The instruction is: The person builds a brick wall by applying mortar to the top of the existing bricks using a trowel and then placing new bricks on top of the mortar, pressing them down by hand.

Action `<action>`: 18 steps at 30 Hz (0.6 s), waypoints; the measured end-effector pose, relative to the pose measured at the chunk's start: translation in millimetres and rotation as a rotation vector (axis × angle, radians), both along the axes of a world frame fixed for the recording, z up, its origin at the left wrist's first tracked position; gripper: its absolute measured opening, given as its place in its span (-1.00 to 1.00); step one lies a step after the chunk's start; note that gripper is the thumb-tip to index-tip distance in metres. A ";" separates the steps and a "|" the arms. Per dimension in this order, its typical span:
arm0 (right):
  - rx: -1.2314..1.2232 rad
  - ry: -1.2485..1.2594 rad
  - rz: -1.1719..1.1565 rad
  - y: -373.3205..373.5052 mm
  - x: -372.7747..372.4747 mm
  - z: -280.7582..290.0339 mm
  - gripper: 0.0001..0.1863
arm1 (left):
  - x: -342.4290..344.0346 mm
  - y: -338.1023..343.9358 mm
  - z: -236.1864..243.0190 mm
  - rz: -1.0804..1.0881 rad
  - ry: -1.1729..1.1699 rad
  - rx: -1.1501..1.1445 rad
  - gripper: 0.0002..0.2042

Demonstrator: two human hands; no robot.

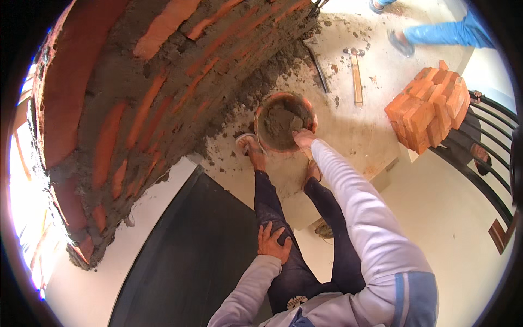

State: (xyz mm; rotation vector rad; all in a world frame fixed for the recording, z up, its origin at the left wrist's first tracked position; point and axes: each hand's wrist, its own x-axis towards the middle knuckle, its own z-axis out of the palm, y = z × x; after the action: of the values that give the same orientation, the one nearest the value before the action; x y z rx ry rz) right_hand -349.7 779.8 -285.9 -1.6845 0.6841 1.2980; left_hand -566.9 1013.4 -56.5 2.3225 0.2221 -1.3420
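My right hand reaches down to the near right rim of a round orange tub. Its fingers are closed on a trowel, whose grey blade lies in the wet mortar inside the tub. The handle is mostly hidden by the hand. On my left thigh rests my left hand, fingers spread and nothing in it. My feet stand on either side of the tub's near edge.
A brick wall with rough mortar joints rises on the left. Beyond the tub lie a hammer and a dark metal bar. Stacked bricks stand right, beside a black railing. Another person's leg shows far right.
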 end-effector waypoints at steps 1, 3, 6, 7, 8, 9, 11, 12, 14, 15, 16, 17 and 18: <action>-0.040 -0.135 0.297 -3.0 -2.0 -0.7 -0.64 | -0.4 1.8 2.9 -0.002 0.006 0.000 -0.54; -0.071 -0.278 0.609 -5.4 -10.9 5.7 -0.63 | 3.2 4.5 6.0 0.054 -0.009 0.000 -0.53; -0.295 -0.300 0.457 -16.4 -21.3 10.9 -0.66 | 7.3 4.2 6.7 0.025 -0.001 0.010 -0.53; -0.225 -0.310 0.670 -22.3 -10.8 4.3 -0.68 | 8.8 4.0 7.9 0.021 0.002 0.008 -0.53; -0.188 -0.311 0.776 -23.5 -3.8 -2.3 -0.68 | 11.2 3.9 8.8 0.010 -0.022 -0.014 -0.53; -0.141 -0.318 0.878 -20.4 4.6 -8.3 -0.68 | 15.3 5.8 6.9 0.000 -0.049 -0.028 -0.53; -0.019 0.005 0.162 -3.5 17.6 -22.5 -0.65 | 20.2 6.4 3.7 0.002 -0.067 -0.039 -0.53; 0.047 0.176 -0.191 9.4 17.2 -27.8 -0.62 | 22.7 7.9 6.0 0.013 -0.080 -0.051 -0.53; 0.029 0.123 -0.290 30.5 2.0 -29.4 -0.63 | 31.0 11.1 11.2 0.015 -0.062 -0.034 -0.54; 0.016 0.013 -0.240 33.4 -1.6 -35.3 -0.68 | 38.9 8.0 10.9 0.021 -0.064 -0.041 -0.55; 0.002 -0.098 -0.190 34.3 -5.1 -39.8 -0.72 | 42.4 7.4 11.6 0.016 -0.065 -0.040 -0.55; 0.002 -0.100 -0.194 32.2 -9.6 -42.4 -0.72 | 43.6 8.1 14.0 -0.012 -0.064 -0.041 -0.55; 0.082 -0.074 -0.238 30.4 -12.2 -43.4 -0.78 | 45.8 9.5 13.4 -0.041 -0.067 -0.040 -0.55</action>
State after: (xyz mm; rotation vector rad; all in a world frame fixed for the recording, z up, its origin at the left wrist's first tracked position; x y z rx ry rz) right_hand -362.0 810.2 -329.2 -1.5259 0.7523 1.0773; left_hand -521.1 1022.8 -43.1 2.3460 0.1265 -1.2744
